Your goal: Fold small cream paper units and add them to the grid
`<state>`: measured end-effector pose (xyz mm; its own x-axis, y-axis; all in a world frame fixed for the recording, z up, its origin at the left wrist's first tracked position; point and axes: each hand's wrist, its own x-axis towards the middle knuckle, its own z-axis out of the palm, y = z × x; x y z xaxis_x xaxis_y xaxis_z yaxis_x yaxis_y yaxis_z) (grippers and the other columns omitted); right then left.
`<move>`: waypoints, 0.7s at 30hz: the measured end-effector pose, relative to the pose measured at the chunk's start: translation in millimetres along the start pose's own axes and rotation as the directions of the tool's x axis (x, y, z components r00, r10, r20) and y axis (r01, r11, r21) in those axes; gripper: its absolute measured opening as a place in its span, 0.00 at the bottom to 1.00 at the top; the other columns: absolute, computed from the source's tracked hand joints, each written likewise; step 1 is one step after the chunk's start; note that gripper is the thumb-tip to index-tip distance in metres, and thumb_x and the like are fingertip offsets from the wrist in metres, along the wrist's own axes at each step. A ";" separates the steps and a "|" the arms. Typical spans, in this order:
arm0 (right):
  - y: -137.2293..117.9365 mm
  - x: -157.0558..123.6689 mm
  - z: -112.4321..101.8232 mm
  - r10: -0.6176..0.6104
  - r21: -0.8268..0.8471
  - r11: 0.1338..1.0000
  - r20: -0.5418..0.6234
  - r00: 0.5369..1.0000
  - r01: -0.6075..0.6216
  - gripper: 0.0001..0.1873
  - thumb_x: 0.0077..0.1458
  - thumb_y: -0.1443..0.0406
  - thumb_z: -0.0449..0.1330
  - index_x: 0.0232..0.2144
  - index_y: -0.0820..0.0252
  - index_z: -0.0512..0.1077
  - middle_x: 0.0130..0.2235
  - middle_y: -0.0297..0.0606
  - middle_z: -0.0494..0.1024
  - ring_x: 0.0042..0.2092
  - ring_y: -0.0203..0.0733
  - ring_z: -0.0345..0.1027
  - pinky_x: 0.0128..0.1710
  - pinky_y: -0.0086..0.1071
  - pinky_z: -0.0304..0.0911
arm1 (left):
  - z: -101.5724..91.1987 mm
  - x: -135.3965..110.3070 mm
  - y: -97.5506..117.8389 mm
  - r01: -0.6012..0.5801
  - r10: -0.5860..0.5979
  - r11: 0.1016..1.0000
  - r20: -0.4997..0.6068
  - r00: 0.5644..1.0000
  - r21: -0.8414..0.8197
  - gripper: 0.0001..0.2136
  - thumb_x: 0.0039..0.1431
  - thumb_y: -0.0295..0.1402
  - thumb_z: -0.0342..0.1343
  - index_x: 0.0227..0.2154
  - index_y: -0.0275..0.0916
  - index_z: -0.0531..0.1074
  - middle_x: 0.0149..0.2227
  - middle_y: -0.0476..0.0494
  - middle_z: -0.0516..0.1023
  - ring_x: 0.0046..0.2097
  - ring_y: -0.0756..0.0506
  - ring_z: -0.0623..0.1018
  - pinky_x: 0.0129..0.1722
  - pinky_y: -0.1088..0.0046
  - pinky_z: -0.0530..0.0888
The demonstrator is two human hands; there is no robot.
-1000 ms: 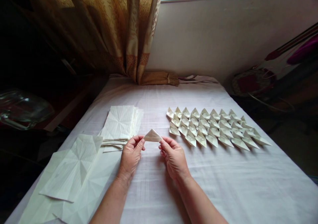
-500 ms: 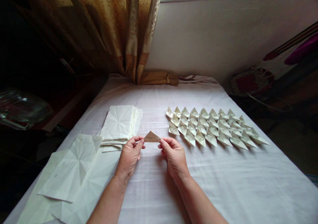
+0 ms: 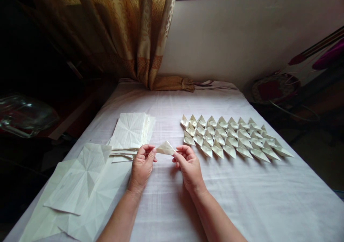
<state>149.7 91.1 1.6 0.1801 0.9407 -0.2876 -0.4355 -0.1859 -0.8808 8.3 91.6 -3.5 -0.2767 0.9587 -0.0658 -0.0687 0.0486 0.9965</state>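
Note:
A small folded paper boat (image 3: 166, 148) is held above the bed-like surface, its peak pointing up. My left hand (image 3: 143, 165) pinches its left corner between thumb and fingers. At the right corner, the thumb and fingers of my right hand (image 3: 189, 167) close on the paper. Rows of finished-looking paper boats (image 3: 231, 141) stand close together to the right, beyond my right hand. Just past my left hand lies a stack of creased paper sheets (image 3: 129, 130).
Larger creased sheets (image 3: 84, 177) spread over the left front of the pale cloth (image 3: 161, 213). A gold curtain (image 3: 145, 38) hangs down onto the far edge. A clear glass-like object (image 3: 27, 116) sits in the dark at left, and a wall (image 3: 228, 38) rises behind.
The paper boat has tilted and turned: its lower band no longer shows as a straight strip, and its peak leans slightly right. Both hands keep their hold; the view has shifted slightly.

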 end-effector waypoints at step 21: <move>0.3 5.5 -7.2 -0.020 -0.113 0.993 -0.049 0.999 0.015 0.19 0.36 0.55 0.70 0.31 0.60 0.78 0.23 0.33 0.75 0.24 0.34 0.64 0.20 0.25 0.56 | -5.1 2.9 -2.6 -0.021 0.014 0.984 0.040 0.999 0.176 0.16 0.45 0.42 0.65 0.36 0.38 0.82 0.25 0.48 0.80 0.23 0.51 0.72 0.26 0.76 0.71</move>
<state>156.8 94.2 -3.0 0.2319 0.9292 -0.2877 -0.3299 -0.2031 -0.9219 2.8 92.8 -6.5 -0.2391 0.9697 -0.0498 0.1066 0.0772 0.9913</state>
